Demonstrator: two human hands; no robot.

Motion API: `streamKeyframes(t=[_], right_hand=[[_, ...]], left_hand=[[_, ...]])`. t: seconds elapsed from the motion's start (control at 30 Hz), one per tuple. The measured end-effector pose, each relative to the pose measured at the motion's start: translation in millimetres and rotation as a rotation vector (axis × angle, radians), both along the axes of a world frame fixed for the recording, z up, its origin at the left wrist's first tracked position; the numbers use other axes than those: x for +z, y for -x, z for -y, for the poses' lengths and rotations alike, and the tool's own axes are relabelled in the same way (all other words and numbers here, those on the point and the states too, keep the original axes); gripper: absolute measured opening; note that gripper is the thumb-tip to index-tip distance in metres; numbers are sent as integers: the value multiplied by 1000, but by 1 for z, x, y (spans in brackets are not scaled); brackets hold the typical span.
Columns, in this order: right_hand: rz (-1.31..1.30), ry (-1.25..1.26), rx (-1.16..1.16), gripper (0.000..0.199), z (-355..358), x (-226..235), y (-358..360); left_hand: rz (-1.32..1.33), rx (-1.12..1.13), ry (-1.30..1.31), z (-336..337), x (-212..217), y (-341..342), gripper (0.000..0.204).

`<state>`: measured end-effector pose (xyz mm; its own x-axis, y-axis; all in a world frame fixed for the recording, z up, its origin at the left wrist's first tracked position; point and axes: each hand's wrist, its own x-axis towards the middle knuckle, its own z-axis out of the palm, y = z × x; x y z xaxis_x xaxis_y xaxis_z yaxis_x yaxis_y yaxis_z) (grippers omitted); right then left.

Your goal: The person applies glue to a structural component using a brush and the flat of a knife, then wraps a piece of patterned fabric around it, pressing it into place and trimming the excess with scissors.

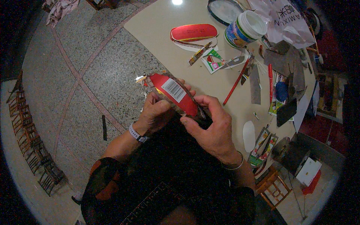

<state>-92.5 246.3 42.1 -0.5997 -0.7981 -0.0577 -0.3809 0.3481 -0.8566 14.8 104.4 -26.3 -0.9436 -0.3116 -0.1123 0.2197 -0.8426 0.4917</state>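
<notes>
A dark lap (168, 180) fills the lower middle of the view, and just above it both hands meet on a red card strip (173, 92) with a white barcode patch. The left hand (155, 112), a white watch (135, 134) at its wrist, is curled closed around the strip's lower left side, thumb pressed on its face. The right hand (212, 125), a thin bangle (234, 165) at its wrist, pinches the strip's lower right end between thumb and bent fingers; I cannot tell whether a small tool sits in that grip. The strip is held tilted, off the counter (157, 26), over the counter's near edge, its upper left end frayed with shiny scraps. Beyond the strip on the counter lies a red oval cutout (194, 32) on white ovals. To the right of the strip a red pencil (236, 81) lies slanted, and farther right a second red pen (270, 82) lies nearly upright in view. A white tub (245, 28) with a printed label stands beyond the pencil, with a clear bag (279, 18) just beside it. A white oval (248, 135) lies right of the right hand. Left of the strip is speckled floor (75, 86), with small wooden chair models (30, 138) in a row at its far left.
</notes>
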Motion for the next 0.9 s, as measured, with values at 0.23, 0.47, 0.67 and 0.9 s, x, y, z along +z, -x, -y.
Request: streamKeyframes(t=[0.23, 0.47, 0.67, 0.9], right_hand=[[2, -24, 0, 53, 2, 1, 1], [-85, -48, 93, 49, 1, 7, 7], [-192, -93, 196, 46, -5, 16, 19], [-317, -131, 350, 47, -9, 22, 26]], left_hand=[[-51, 26, 2, 0, -3, 1, 75], [-94, -59, 81, 11, -13, -3, 87], [49, -54, 554, 47, 12, -13, 92], [63, -466, 1585, 54, 71, 3, 85]])
